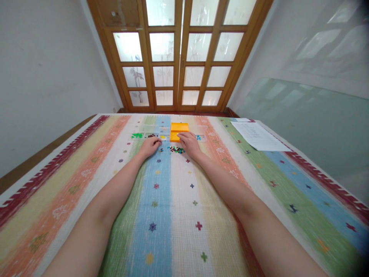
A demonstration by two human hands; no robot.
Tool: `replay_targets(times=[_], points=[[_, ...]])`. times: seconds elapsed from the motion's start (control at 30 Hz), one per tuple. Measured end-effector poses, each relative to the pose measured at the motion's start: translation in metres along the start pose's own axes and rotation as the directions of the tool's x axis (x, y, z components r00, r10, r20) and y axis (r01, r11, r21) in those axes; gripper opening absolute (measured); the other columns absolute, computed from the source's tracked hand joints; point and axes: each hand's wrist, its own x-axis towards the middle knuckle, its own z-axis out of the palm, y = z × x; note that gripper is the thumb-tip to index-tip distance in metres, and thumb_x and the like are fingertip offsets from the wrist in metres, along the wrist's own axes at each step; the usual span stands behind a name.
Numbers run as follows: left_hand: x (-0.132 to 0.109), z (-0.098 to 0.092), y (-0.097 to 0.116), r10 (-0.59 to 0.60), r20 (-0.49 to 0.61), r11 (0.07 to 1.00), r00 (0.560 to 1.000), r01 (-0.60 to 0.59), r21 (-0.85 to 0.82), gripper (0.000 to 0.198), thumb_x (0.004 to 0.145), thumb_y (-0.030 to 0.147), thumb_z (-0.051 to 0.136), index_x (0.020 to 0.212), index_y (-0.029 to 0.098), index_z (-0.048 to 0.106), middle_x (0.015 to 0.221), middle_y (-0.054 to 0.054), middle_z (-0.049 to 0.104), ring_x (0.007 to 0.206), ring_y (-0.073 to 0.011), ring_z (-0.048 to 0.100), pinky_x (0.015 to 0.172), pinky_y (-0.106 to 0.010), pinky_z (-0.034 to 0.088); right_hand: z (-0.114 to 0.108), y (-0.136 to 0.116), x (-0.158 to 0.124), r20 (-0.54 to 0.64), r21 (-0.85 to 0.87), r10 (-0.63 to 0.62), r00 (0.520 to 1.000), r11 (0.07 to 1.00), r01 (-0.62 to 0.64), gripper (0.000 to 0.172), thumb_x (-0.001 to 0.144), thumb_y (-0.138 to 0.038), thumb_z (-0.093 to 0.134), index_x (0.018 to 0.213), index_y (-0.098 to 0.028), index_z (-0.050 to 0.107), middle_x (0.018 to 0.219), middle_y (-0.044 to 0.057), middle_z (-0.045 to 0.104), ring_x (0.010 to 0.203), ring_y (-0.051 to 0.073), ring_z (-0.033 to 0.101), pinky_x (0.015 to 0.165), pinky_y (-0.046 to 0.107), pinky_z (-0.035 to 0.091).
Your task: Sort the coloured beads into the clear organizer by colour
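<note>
My left hand [151,146] rests on the cloth with its fingers bunched, just in front of a clear plastic box. What its fingertips hold, if anything, is too small to make out. Over the front right part of an open orange box [179,127] is my right hand [189,143], its fingers drawn together; their grip is hidden. A small pile of mixed green, blue and dark beads [177,150] lies on the cloth between the hands. In the clear box are green beads [137,135], dark brown beads [151,135], yellow beads [162,137] and blue beads [198,137].
A striped tablecloth [155,192] covers the table. Printed white sheets [259,135] lie at the right. Beyond the table's far edge stands a wooden door [180,69] with glass panes. A sheet of glass [302,111] leans against the right wall.
</note>
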Motion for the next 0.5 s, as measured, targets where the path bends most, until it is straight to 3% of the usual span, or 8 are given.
replay_targets(times=[0.2,0.33,0.5], points=[[-0.003,0.006,0.034,0.179,0.15,0.981,0.972,-0.189,0.052,0.028,0.096,0.026,0.05,0.105,0.023,0.076,0.107,-0.005,0.076,0.098,-0.0212,0.068,0.093,-0.033,0.05,0.009,0.023,-0.006,-0.036,-0.037,0.137,0.99,0.99,-0.138,0.046,0.097,-0.021,0.056,0.142,-0.02,0.062,0.145,0.015,0.059,0.132,0.031,0.054,0.113,0.051,0.043],[-0.006,0.006,0.044,0.2,0.268,0.972,0.942,-0.225,0.066,0.027,0.095,0.028,0.051,0.101,0.025,0.077,0.103,-0.005,0.077,0.096,-0.0228,0.068,0.089,-0.034,0.05,0.011,0.029,-0.007,-0.032,-0.002,0.18,0.983,0.984,-0.18,0.045,0.097,-0.022,0.055,0.141,-0.02,0.062,0.144,0.016,0.059,0.132,0.032,0.054,0.114,0.052,0.043],[-0.008,0.003,0.05,0.21,0.325,0.964,0.922,-0.25,0.085,0.022,0.093,0.032,0.055,0.099,0.025,0.076,0.096,-0.006,0.075,0.092,-0.024,0.067,0.085,-0.035,0.05,0.013,0.028,-0.007,-0.028,0.035,0.169,0.985,0.985,-0.168,0.043,0.097,-0.024,0.055,0.139,-0.02,0.064,0.139,0.016,0.061,0.129,0.032,0.055,0.112,0.053,0.044]])
